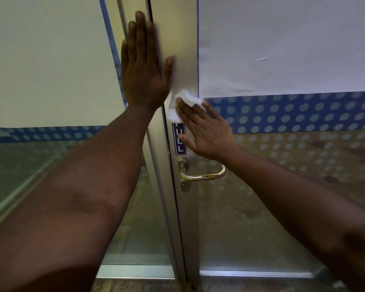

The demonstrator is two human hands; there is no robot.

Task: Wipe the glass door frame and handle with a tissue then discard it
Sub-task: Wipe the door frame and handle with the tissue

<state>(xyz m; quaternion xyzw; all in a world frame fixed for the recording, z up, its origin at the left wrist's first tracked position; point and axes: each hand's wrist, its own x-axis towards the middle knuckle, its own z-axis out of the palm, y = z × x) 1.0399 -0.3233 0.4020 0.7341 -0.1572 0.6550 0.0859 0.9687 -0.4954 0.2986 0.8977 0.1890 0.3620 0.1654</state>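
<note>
Both hands flat: left hand (142, 68) on door frame (184, 60), right hand (207, 131) presses tissue (188, 100).

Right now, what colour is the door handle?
Brass-gold, slightly tarnished; the handle shows in the head view.

Both arms reach forward and up toward the door frame (185, 60). The left hand (142, 66) lies flat against it, fingers straight. Lower on the frame, the right hand (204, 131) presses with extended fingers, apparently uncurled.
</note>
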